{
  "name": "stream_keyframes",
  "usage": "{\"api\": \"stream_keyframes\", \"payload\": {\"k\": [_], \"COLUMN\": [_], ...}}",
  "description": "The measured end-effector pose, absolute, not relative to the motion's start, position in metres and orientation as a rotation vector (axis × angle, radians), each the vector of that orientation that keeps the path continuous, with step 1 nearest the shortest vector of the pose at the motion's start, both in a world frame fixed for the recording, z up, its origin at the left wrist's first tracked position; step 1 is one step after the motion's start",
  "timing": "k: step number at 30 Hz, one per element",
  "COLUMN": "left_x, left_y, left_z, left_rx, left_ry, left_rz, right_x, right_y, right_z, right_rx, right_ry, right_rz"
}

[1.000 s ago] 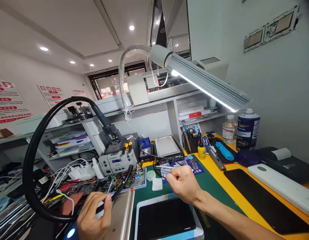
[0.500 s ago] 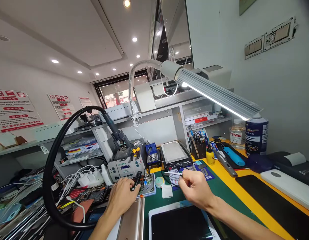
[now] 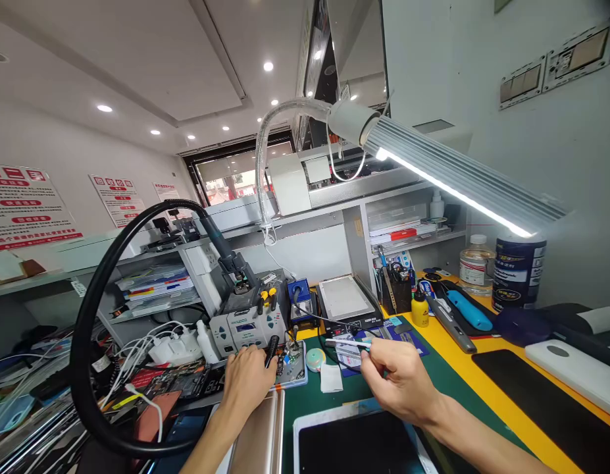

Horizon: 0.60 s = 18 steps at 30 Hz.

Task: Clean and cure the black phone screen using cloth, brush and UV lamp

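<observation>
My left hand (image 3: 246, 382) is closed around the lower end of a dark tool with a ribbed black handle (image 3: 272, 349). It rests at the left edge of a shallow tray (image 3: 305, 376) with small parts and circuit boards. My right hand (image 3: 397, 380) is closed on a slim, pale pen-shaped tool (image 3: 353, 343), which points left; its exact kind is unclear. Below the right hand lies a tablet (image 3: 358, 444) with a dark screen and white frame. A white pad (image 3: 331, 378) and a small round container (image 3: 315, 359) sit between the hands.
A soldering station (image 3: 245, 329) with a thick black hose (image 3: 82, 329) stands behind the left hand. A heating plate (image 3: 347, 299) is at the back. To the right are a yellow bottle (image 3: 420, 309) and a spray can (image 3: 518, 273). A lamp (image 3: 462, 174) hangs above.
The view has shifted slightly. My right hand and its pale tool appear a little further right. My left hand stays beside the tray, its fingers now more hidden behind the back of the hand.
</observation>
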State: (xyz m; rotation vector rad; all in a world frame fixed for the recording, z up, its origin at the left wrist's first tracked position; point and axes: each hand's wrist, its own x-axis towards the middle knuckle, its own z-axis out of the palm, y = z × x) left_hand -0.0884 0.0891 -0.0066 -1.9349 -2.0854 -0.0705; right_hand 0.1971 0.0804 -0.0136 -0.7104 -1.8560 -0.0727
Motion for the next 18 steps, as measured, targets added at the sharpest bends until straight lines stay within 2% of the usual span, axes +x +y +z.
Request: {"api": "stream_keyframes", "payload": {"k": [18], "left_x": [-0.0908], "left_y": [0.0926], "left_z": [-0.0161], "left_rx": [-1.949], "left_ry": [-2.001], "left_rz": [-0.162], "right_x": [0.2004], "right_y": [0.0838], "right_z": [-0.0177], "right_rx": [-0.738], "right_ry": [-1.955], "right_rz": [-0.061]}}
